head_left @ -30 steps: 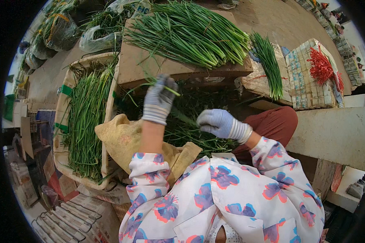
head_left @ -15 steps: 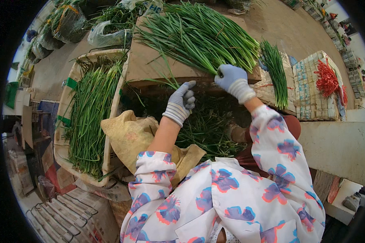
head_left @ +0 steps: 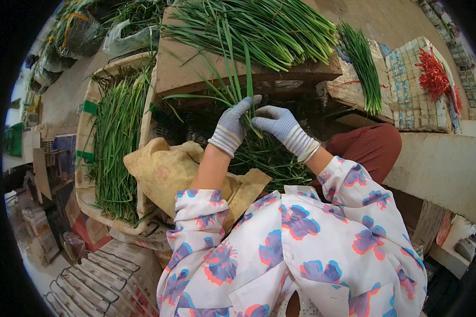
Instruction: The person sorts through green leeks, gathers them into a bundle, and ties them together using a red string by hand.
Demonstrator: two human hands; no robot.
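Holds slender, ribbon-like green stalks point(head_left: 249, 75) fanned before the flat brown counter point(head_left: 188, 71), clamped in the grip of the left hand point(head_left: 231, 125) (pale-blue knit, striped cuff point(head_left: 225, 141)). Cannot tell the closure of the similarly gloved right hand point(head_left: 281, 127), beside their lower ends.

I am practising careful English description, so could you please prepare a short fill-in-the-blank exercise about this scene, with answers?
1. The left hand, in a pale blue ____, holds a few chives.
2. The plastic crate of chives stands on the person's ____ side.
3. The tangled strips at the upper right are ____.

Missing words: glove; left; red.
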